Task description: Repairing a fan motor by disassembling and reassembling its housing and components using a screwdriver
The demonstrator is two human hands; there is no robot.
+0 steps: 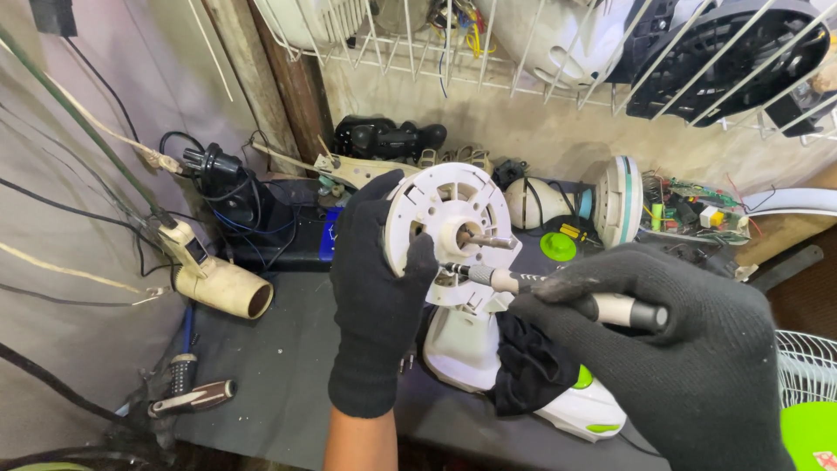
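Note:
My left hand (377,288), in a black glove, grips the rim of a round white fan motor housing (449,209) with a metal shaft sticking out of its middle. My right hand (689,349), also gloved in black, holds a screwdriver (523,281) with a grey and black handle. Its tip touches the lower part of the housing, close to my left thumb. Under the housing sits the white fan body (466,349) with green buttons, and a black cloth (527,366) lies draped over it.
A cream-coloured tube with a cord (222,283) lies at the left. A second screwdriver (192,397) rests at the bench's front left. Another white motor part with a circuit board (663,209) stands at the right. Wire fan guards hang above. A white grille (806,366) is at the right edge.

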